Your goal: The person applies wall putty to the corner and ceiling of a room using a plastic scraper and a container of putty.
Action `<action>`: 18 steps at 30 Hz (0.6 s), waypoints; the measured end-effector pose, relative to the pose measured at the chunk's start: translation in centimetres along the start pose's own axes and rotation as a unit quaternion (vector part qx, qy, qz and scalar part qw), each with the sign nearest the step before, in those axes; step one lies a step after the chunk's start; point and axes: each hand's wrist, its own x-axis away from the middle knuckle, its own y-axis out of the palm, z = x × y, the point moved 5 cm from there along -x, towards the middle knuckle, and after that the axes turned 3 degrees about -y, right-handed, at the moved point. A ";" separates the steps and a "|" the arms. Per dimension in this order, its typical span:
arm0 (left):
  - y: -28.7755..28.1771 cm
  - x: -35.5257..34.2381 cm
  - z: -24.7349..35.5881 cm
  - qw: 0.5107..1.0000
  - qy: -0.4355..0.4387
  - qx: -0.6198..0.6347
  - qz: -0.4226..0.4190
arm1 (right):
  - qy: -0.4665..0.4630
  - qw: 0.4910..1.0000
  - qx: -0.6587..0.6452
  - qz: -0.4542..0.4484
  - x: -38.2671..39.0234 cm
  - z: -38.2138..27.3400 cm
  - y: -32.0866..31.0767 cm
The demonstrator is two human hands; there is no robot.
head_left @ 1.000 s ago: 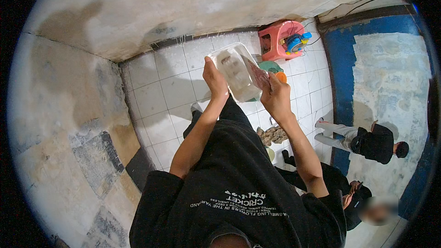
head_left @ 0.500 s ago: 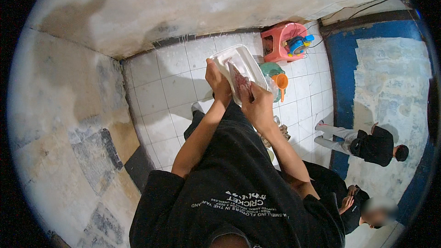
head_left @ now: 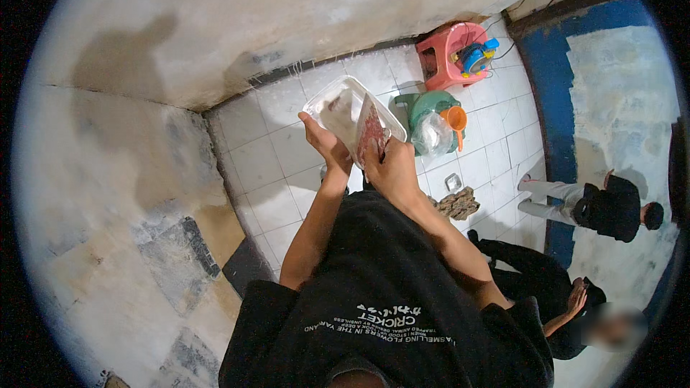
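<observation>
My left hand (head_left: pixel 327 147) supports a white rectangular tray (head_left: pixel 325 95) by its near left side, the thumb up along the rim. Whitish paste is smeared over the tray's inside. In my right hand (head_left: pixel 394 172) is a flat scraper (head_left: pixel 370 128) with a tapering, reddish-stained blade. The fingers are closed on its near end, and the blade stands tilted over the tray's right part, its tip pointing away from me. Where the blade's edge meets the tray is hard to make out.
Beyond the tray, a pink plastic stool (head_left: pixel 431 65) carries a blue device (head_left: pixel 474 59). Closer stand a green stool (head_left: pixel 424 104), a clear plastic bag (head_left: pixel 431 136) and an orange dipper (head_left: pixel 456 118). A brown lump (head_left: pixel 460 203) lies on the tiles. Two people are at right, one standing (head_left: pixel 611 205), one lower (head_left: pixel 532 266).
My view has shifted, so the stools and people sit differently in it. The scraper blade stands more upright over the tray, and more of the tray's inside shows. Both hands keep their holds.
</observation>
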 end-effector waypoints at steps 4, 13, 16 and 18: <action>0.0 0.5 0.3 0.997 0.006 -0.065 -0.032 | -0.011 0.999 -0.019 0.023 -0.5 -1.1 0.4; 0.2 0.0 -0.4 0.997 -0.022 0.022 -0.075 | -0.097 0.994 -0.029 0.047 -0.1 -2.8 -1.1; 0.3 -0.2 -0.7 0.994 -0.061 0.070 -0.060 | -0.069 0.997 -0.018 0.034 1.1 -1.1 -1.0; 0.2 0.2 -1.0 0.990 -0.093 0.084 -0.073 | -0.058 0.997 -0.036 0.034 0.6 -0.6 -0.5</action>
